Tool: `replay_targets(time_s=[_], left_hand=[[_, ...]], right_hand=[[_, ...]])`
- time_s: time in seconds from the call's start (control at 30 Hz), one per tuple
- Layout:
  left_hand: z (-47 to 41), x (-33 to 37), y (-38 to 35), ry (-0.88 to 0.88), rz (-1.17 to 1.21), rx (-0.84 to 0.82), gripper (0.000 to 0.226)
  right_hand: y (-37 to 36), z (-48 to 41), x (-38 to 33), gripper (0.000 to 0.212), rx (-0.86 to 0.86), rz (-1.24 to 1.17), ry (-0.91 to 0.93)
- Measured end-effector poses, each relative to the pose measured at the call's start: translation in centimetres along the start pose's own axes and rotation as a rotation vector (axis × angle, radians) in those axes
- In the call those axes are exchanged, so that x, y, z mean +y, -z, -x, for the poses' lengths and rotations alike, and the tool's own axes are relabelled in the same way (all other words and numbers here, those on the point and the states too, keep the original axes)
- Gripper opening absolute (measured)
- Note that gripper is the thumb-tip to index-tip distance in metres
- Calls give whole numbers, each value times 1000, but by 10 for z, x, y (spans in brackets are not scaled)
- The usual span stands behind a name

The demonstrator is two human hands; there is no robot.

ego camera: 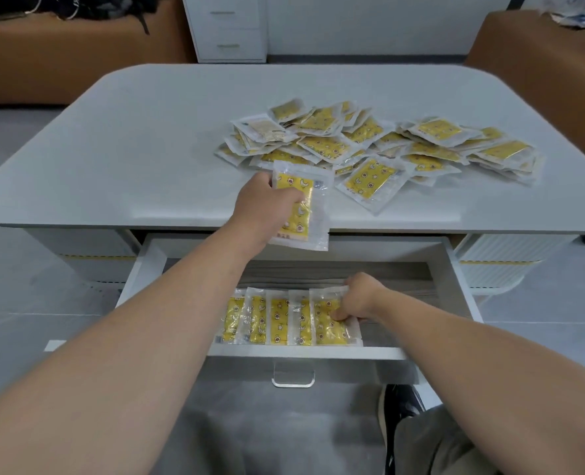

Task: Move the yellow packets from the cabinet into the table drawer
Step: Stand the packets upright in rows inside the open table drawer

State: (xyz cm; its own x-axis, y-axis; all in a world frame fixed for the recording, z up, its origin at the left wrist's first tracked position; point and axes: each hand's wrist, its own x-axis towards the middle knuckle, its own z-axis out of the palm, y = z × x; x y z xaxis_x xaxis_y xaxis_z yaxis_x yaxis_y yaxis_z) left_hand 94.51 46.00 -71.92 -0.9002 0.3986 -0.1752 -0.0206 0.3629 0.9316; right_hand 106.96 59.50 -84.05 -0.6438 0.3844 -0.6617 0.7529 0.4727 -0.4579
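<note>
A heap of yellow packets in clear wrappers lies on the right half of the white table. My left hand grips one yellow packet upright over the table's front edge, above the pulled-out drawer. Inside the drawer, several yellow packets stand in an overlapping row along the front wall. My right hand is down in the drawer, its fingers pinching the rightmost packet of that row.
A clear handle hangs on the drawer front. A white cabinet with drawers stands behind the table. Brown sofas flank it left and right. My knee and a dark shoe are below the drawer.
</note>
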Motion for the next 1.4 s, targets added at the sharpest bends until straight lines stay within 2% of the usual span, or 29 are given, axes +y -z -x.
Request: replay_targets(time_s=[0.13,0.27,0.37,0.4,0.47,0.6,0.7,0.8,0.9,0.97,1.07,1.1,1.17,1.3,1.4], left_hand=[[5,0,0,44,25,-78,34],[5,-3,-2,57,-8,-105,27],[6,-4,-4,73,-22,-135,21],[6,-4,-4,90,-19,-150,20],[7,-5,-6,134,3,-175,19],[13,-6,-14,235,73,-283,19],[18,-2,-24,237,125,-366,20],[22,1,-34,204,71,-394,22],[18,4,-43,150,-25,-326,28],[14,7,-47,-1,-204,-197,19],[7,9,-55,-379,-535,2,20],[4,10,-60,-481,-581,-4,27],[-5,10,-70,-601,-684,-119,43],[-17,5,-92,-620,-977,-282,66],[-24,0,-104,-616,-1063,-316,72]], right_hand=[[-1,2,-5,58,53,349,37],[0,5,2,69,118,454,-10],[22,18,-10,41,114,481,26],[34,24,-14,38,90,468,45],[61,39,-20,37,26,266,93],[101,75,-15,45,-194,-620,210],[105,78,-11,33,-191,-797,230],[100,72,-1,27,-213,-736,189],[101,58,17,22,-181,-657,144],[98,47,30,21,-164,-606,72],[82,33,50,22,-181,-464,-60],[74,28,54,22,-194,-431,-93],[58,20,59,22,-210,-400,-143],[30,7,58,11,-218,-327,-225],[26,6,52,26,-193,16,-228]])
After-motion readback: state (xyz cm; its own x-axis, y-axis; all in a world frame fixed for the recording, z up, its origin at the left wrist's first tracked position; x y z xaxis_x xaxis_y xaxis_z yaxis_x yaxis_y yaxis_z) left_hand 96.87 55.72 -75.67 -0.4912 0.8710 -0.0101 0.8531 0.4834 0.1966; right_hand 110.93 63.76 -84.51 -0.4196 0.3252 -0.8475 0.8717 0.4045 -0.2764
